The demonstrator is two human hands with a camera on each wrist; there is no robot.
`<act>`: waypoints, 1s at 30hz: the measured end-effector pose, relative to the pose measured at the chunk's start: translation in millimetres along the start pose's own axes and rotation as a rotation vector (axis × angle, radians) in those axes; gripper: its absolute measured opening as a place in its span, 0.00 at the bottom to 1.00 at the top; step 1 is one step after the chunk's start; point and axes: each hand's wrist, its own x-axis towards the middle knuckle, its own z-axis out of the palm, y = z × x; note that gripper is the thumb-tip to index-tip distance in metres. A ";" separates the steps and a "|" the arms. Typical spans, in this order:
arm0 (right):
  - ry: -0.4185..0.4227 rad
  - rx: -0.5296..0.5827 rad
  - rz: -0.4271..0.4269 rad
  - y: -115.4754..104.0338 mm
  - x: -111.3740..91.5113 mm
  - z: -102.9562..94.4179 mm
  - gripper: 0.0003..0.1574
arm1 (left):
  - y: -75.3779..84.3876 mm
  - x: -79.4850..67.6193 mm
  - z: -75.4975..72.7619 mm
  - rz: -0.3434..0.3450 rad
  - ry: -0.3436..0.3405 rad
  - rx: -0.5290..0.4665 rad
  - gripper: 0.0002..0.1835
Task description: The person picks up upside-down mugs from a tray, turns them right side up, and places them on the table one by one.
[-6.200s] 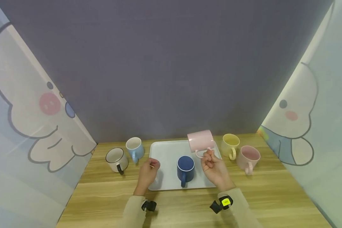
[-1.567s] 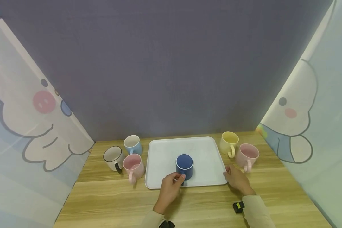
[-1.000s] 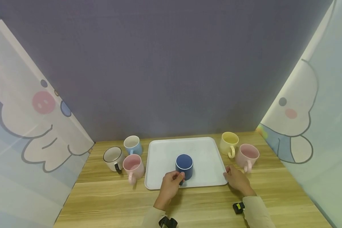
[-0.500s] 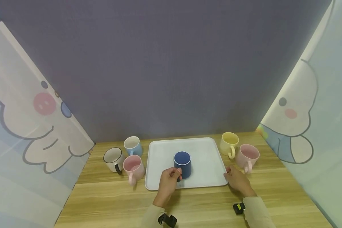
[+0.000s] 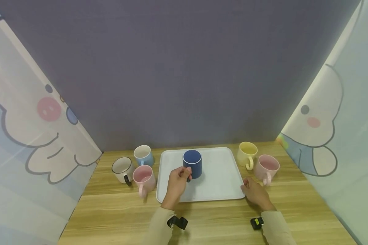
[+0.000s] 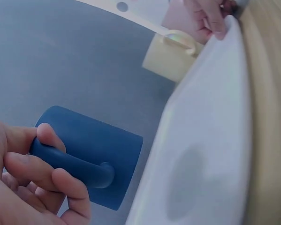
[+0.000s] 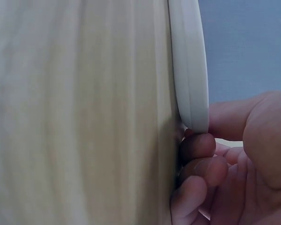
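My left hand (image 5: 177,185) grips the handle of a dark blue mug (image 5: 192,165). The left wrist view shows this mug (image 6: 95,150) lifted off the white tray (image 5: 214,183), with a shadow on the tray below it. Fingers (image 6: 72,185) curl round the handle. At the tray's near right corner, my right hand (image 5: 257,194) pinches the rim. In the right wrist view the thumb lies on top of the tray edge (image 7: 192,70) and the curled fingers (image 7: 199,145) sit at its underside, close to the wooden table.
Left of the tray stand a white mug with black handle (image 5: 122,170), a light blue mug (image 5: 143,156) and a pink mug (image 5: 144,180). On its right are a yellow mug (image 5: 246,156) and another pink mug (image 5: 266,168). A grey wall (image 5: 184,75) rises behind the table (image 5: 116,217).
A pink mug held over the tray earlier now stands at the left. My left hand has raised the blue mug and moved it leftward; my right hand has moved to the tray corner and stayed.
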 end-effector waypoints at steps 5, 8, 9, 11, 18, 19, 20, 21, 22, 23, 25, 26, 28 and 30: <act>0.009 0.000 0.000 -0.6 -0.5 -0.9 0.12 | 12.8 6.6 -0.2 0.016 0.011 -0.026 0.19; 0.013 -0.001 0.002 -0.7 -0.2 -1.0 0.11 | 18.5 8.4 0.0 0.019 0.010 -0.044 0.19; 0.012 -0.001 0.001 -0.9 -0.3 -1.1 0.11 | 20.0 8.5 0.0 0.020 0.009 -0.048 0.18; 0.009 0.000 0.004 -1.2 -0.4 -1.1 0.11 | 21.6 9.0 0.2 0.018 0.006 -0.058 0.18; -0.003 -0.001 0.015 -1.6 -1.2 -1.6 0.12 | 22.6 7.8 0.7 0.001 -0.027 -0.181 0.18; -0.003 0.000 0.014 -1.8 -1.5 -1.7 0.12 | 22.4 7.6 0.4 -0.006 -0.036 -0.212 0.18; -0.004 0.001 0.014 -2.0 -1.7 -1.9 0.12 | 21.9 7.4 0.3 -0.015 -0.048 -0.247 0.18; -0.004 0.002 0.013 -2.3 -2.0 -2.0 0.12 | 21.3 6.9 -0.1 -0.024 -0.063 -0.284 0.18; -0.004 0.001 0.012 -2.6 -2.3 -2.2 0.12 | 20.9 6.5 -0.4 -0.035 -0.080 -0.326 0.17; -0.005 0.001 0.011 -2.7 -2.5 -2.2 0.12 | 20.3 6.2 -0.9 -0.046 -0.099 -0.368 0.17; -0.006 0.000 0.013 -2.5 -2.3 -1.9 0.12 | 18.2 6.0 -1.5 -0.075 -0.137 -0.455 0.15; -0.005 -0.002 0.014 -2.2 -2.0 -1.6 0.12 | 16.8 6.0 -1.7 -0.092 -0.156 -0.499 0.15; -0.002 -0.004 0.015 -1.3 -1.2 -1.0 0.12 | 14.5 5.6 -1.9 -0.108 -0.185 -0.572 0.15; 0.000 -0.004 0.016 -0.3 -0.3 -0.4 0.12 | 11.8 5.4 -1.8 -0.118 -0.210 -0.637 0.15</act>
